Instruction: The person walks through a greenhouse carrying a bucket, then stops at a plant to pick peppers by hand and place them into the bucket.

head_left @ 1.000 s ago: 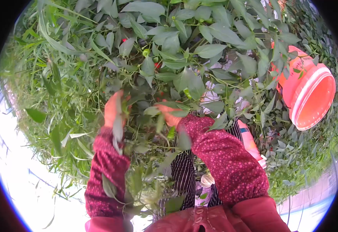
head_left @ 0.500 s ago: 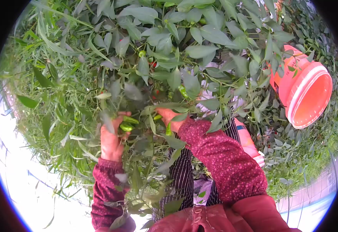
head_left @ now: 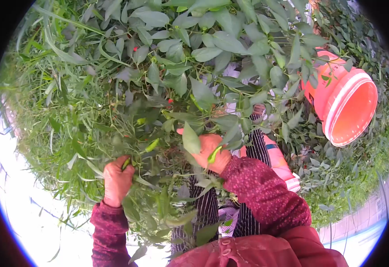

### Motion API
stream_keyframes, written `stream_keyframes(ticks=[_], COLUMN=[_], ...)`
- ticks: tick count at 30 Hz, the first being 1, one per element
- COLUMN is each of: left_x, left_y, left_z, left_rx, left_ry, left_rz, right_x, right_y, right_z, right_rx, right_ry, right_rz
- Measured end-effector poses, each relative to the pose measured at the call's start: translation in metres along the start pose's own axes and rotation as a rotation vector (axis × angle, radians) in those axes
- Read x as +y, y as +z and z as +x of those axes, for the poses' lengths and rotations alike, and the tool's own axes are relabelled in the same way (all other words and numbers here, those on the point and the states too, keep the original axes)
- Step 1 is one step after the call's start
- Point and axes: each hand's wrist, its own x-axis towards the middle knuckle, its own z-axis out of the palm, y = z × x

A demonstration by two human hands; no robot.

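My left hand [head_left: 116,181] is closed in a fist at the left of the pepper plants, with part of a green chili pepper [head_left: 126,163] showing at its fingers. My right hand [head_left: 208,150] reaches among the leaves near the middle. A broad leaf [head_left: 191,139] covers most of its fingers, so their grip is hidden; one fingertip pokes out to the left. Across the back of this hand hangs a light green chili pepper [head_left: 214,154]. Between the two hands, another green chili pepper [head_left: 151,145] hangs among the stems.
An orange-pink bucket [head_left: 350,109] lies tilted among foliage at the right, its mouth facing down and right. A second pink container [head_left: 280,164] stands behind my right sleeve. Tall grass [head_left: 47,111] fills the left side. Small red peppers [head_left: 170,101] show deeper in the leaves.
My left hand has moved left and down and closed further, with less green pepper showing. My right hand has shifted right and slightly down. The view has shifted slightly.
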Motion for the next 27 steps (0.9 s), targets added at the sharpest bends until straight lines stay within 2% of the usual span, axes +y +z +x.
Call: stream_keyframes(ticks=[2,3,4,6,8,9,12,13,14,16,17,18,20,21,22,24,25,26,27], left_x=[0.01,0.022,0.027,0.035,0.037,0.037,0.041,0.048,0.055,0.071,0.077,0.082,0.093,0.104,0.113,0.128,0.128,0.125,0.119], left_y=[0.002,0.007,0.012,0.02,0.018,0.018,0.018,0.019,0.02,0.017,0.015,0.014,0.012,0.015,0.02,0.032,0.041,0.051,0.061], left_z=[-0.003,-0.007,-0.01,-0.014,-0.018,-0.017,-0.023,-0.031,-0.038,-0.05,-0.052,-0.049,-0.039,-0.036,-0.035,-0.032,-0.026,-0.022,-0.018], left_rx=[0.331,0.334,0.334,0.371,0.344,0.357,0.352,0.34,0.326,0.331,0.34,0.345,0.368,0.345,0.343,0.152,0.049,0.046,-0.057], left_ry=[0.58,0.537,0.535,0.503,0.53,0.557,0.654,0.692,0.726,0.786,0.844,0.85,0.969,0.949,0.95,0.771,0.64,0.646,0.564], left_rz=[0.873,0.935,0.936,1.188,1.26,1.308,1.373,1.322,1.271,1.183,1.096,1.092,0.708,0.508,0.505,0.202,0.045,0.046,-0.105], right_x=[-0.021,-0.027,-0.033,-0.047,0.041,-0.013,0.003,0.007,0.013,0.007,0.003,0.0,0.001,0.026,0.021,0.012,0.014,0.015,0.015], right_y=[-0.01,-0.014,-0.023,-0.049,-0.017,-0.051,-0.058,-0.051,-0.052,-0.059,-0.067,-0.072,-0.084,-0.077,-0.082,-0.088,-0.085,-0.084,-0.082], right_z=[0.003,0.009,0.014,0.036,0.07,0.074,0.08,0.084,0.084,0.081,0.074,0.065,0.043,0.036,0.029,0.008,-0.002,-0.012,-0.024], right_rx=[0.127,0.227,0.227,0.237,-0.04,-0.07,-0.108,-0.229,-0.232,-0.093,-0.115,-0.109,0.125,0.261,0.261,0.18,0.182,0.189,0.214], right_ry=[-0.071,-0.057,-0.057,0.078,-0.11,0.179,0.171,0.248,0.254,0.239,0.273,0.273,0.169,0.019,0.02,0.372,0.367,0.365,0.34], right_rz=[-0.304,-0.265,-0.263,-0.567,-1.835,-0.961,-0.869,-1.335,-1.338,-1.088,-0.897,-0.902,-0.42,-0.282,-0.285,0.713,0.847,0.847,1.064])
